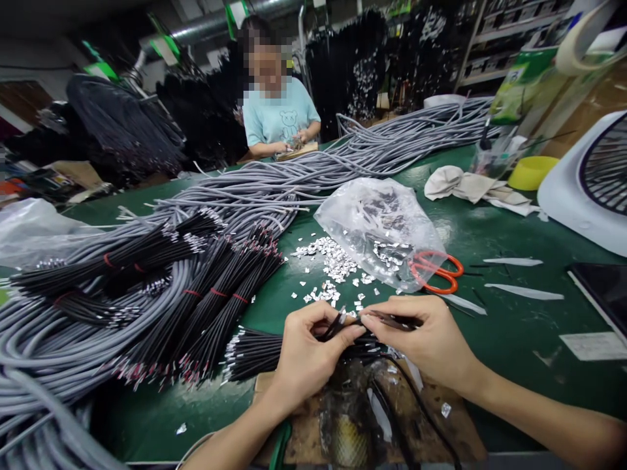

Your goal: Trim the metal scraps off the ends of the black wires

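The left hand point(306, 356) is closing thumb and fingers in a tight pinch on the thin black wires point(341, 322), near the middle of the scene; the right hand point(428, 339) is pinching the same wires just to the right, thumb pressing them against the forefinger, so the two hands are almost touching; one black strand is trailing from under the right hand toward the near edge, over a worn brown board point(304, 418) lying on the green table point(494, 326); a short bundle of black wires point(252, 352) is lying just left of the left hand, its bare tips pointing left; longer black bundles with red ties point(220, 294) are spreading farther left, resting on a mass of grey cables point(294, 183) that is running to the far right; small metal pieces point(333, 261) are lying scattered just beyond the hands, beside a clear plastic bag point(382, 222) holding more; orange-handled scissors point(435, 273) are lying against the bag's right edge; a white fan point(563, 189) is standing at the right; at the far side a co-worker's hands point(294, 140) are working at the table.
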Available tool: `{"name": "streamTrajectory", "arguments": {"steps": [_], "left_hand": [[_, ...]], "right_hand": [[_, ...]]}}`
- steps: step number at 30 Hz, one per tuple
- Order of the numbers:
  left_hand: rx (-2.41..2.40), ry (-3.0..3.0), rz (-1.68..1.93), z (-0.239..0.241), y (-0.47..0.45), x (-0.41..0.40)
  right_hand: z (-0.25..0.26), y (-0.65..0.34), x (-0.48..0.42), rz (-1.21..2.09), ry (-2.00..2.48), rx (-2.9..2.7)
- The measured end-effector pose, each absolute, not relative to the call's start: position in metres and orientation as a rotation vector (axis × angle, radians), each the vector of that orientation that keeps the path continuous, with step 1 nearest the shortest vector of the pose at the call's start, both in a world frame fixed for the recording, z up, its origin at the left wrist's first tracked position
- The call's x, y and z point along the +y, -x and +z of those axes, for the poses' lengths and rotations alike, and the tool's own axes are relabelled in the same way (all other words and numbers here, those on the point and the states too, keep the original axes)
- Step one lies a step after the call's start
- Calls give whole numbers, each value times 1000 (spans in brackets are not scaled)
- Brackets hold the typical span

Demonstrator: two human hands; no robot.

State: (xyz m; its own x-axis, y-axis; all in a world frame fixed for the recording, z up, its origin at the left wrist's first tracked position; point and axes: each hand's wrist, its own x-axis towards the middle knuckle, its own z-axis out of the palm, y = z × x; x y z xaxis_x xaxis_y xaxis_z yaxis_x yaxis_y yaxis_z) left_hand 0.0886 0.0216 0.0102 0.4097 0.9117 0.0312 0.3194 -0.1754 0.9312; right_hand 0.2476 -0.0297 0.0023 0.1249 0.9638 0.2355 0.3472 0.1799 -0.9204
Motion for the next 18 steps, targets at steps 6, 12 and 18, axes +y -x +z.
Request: {"name": "streamTrajectory", "arguments": {"steps": [6,12,18], "left_hand": [[1080,-1615,743,14,-91,21],[1009,-1630,666,15,-89,22],[843,-1718,469,12,-83,25]], "right_hand": [[7,-246,-31,709,1301,-1443],[7,-247,-30,722,1354,-1465],[1,-257,-19,465,1454,-1490]]}}
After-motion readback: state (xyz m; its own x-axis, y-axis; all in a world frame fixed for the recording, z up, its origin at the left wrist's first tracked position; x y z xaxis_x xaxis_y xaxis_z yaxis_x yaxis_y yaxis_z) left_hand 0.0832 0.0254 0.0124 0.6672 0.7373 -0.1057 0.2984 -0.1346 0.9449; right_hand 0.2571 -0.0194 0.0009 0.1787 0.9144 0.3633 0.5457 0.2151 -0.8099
